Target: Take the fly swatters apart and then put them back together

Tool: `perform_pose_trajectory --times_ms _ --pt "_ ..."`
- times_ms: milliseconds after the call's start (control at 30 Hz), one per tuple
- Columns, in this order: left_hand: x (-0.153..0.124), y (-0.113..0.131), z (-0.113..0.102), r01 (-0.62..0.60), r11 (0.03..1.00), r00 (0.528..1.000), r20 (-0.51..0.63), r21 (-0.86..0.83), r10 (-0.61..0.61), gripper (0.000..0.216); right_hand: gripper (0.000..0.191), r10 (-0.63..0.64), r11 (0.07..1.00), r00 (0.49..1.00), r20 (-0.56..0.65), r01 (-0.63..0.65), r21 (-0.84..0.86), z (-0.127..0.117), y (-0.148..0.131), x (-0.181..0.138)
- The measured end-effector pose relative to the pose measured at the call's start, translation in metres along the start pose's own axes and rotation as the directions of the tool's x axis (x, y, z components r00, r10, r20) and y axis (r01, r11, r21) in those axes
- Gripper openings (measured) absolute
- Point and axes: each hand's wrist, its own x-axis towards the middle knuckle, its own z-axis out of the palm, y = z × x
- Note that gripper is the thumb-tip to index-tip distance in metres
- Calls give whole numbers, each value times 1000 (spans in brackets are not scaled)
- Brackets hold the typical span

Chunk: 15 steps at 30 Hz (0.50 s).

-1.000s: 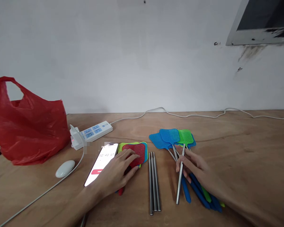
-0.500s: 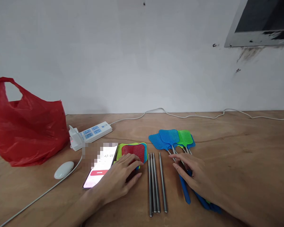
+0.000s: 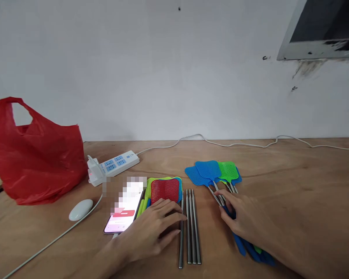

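Observation:
My left hand (image 3: 157, 226) hovers low with its fingers spread, the index fingertip over the leftmost metal rod (image 3: 181, 248) and the thumb beside it. Three more metal rods (image 3: 193, 236) lie side by side just to its right. Under and beyond that hand is a stack of folded-looking fly swatter heads, with a red swatter head (image 3: 164, 190) on top of yellow-green and blue ones. My right hand (image 3: 238, 211) curls round the shafts of a bunch of fly swatters, with blue heads (image 3: 208, 169) and a green head (image 3: 228, 171) fanned out beyond it. Blue handles (image 3: 240, 245) stick out below the palm.
A lit phone (image 3: 125, 209) lies left of the stack, partly blurred. Behind it is a white power strip (image 3: 116, 164) with its cable along the wall. A white mouse-shaped object (image 3: 80, 209) and a red plastic bag (image 3: 40, 155) are at the left on the wooden table (image 3: 302, 186).
My left hand has moved right, onto the rods. The leftmost rod now lies apart, and the formerly separate right rod sits with the others. The loose blue handle has shifted right, towards the bunch.

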Motion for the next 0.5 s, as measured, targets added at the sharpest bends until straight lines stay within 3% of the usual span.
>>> perform_pose_trajectory --times_ms 167,300,400,500 --pt "2 2 0 8 1000 1000 21 -10 -8 23 33 24 994 998 -50 -18 109 2 3 2" --pt "2 2 -1 -1 1000 1000 26 -24 1 19 25 87 932 983 -161 -23 362 -2 -1 3" --pt "1 2 0 -3 1000 1000 31 -26 4 18 21 231 757 963 -139 -88 647 -9 -8 5" --pt "1 1 1 -5 1000 1000 20 -21 5 18 35 308 503 951 40 -199 841 -16 -12 8"
